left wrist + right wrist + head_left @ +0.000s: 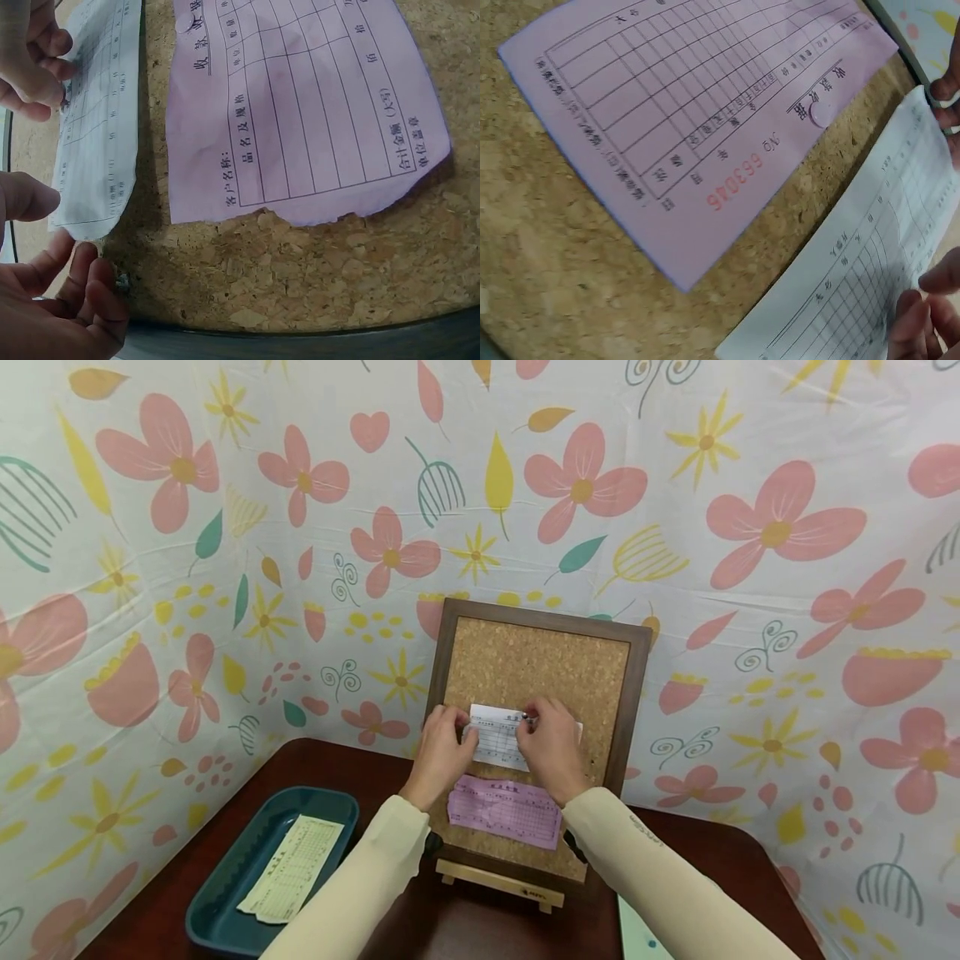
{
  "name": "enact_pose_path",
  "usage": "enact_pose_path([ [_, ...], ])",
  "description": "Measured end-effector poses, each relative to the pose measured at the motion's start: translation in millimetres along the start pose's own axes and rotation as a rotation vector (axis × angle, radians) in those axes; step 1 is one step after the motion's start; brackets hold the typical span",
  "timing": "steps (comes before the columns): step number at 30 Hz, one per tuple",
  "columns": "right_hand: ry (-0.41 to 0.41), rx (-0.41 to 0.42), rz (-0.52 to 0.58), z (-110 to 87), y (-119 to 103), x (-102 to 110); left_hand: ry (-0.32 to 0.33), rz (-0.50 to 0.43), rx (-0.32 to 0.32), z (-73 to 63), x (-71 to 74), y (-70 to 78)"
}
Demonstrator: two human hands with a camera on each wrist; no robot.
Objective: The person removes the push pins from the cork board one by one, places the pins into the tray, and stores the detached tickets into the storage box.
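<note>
A white receipt slip (495, 742) with a printed grid lies against the framed corkboard (536, 664). My left hand (438, 750) pinches its left end, thumb in front. My right hand (553, 750) is at the slip's upper edge, right of its middle, with thumb and fingers together round a small dark pin-like thing (529, 718), mostly hidden by the fingers. Below hangs a pink receipt slip (506, 812), its left end torn in the left wrist view. A round tack (821, 114) sits near its top edge in the right wrist view.
The board leans on a small wooden easel (498, 883) on the dark red table (480, 935). To the left, a blue-green tray (197, 917) holds a yellowish slip (294, 868). A pale green object (637, 935) shows partly beside my right sleeve. A flowered cloth (480, 468) hangs behind.
</note>
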State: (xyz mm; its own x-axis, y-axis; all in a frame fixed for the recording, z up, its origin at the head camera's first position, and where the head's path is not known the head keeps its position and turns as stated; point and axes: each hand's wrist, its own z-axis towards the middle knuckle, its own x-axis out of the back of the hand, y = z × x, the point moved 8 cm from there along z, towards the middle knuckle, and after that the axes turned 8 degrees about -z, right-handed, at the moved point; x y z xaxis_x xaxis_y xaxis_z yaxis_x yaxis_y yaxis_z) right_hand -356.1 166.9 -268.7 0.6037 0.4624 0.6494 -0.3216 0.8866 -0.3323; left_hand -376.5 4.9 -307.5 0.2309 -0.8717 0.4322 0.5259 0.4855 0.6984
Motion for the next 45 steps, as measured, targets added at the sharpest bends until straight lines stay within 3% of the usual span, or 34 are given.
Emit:
enact_pose_path([
  [6,0.034,-0.018,-0.055,6.0,-4.1,-1.1,-0.001,-0.011,-0.021,1.2,-0.8,2.8],
  [21,0.022,-0.023,-0.140,13.7,-9.6,-2.3,0.004,-0.006,-0.033,2.4,0.8,7.3],
  [31,0.009,0.008,-0.093,11.5,-7.1,-4.2,0.013,-0.007,-0.027,3.6,1.8,5.4],
  [45,0.097,0.127,-0.012,-2.8,-8.9,7.2,0.011,-0.036,-0.030,3.9,2.8,2.3],
])
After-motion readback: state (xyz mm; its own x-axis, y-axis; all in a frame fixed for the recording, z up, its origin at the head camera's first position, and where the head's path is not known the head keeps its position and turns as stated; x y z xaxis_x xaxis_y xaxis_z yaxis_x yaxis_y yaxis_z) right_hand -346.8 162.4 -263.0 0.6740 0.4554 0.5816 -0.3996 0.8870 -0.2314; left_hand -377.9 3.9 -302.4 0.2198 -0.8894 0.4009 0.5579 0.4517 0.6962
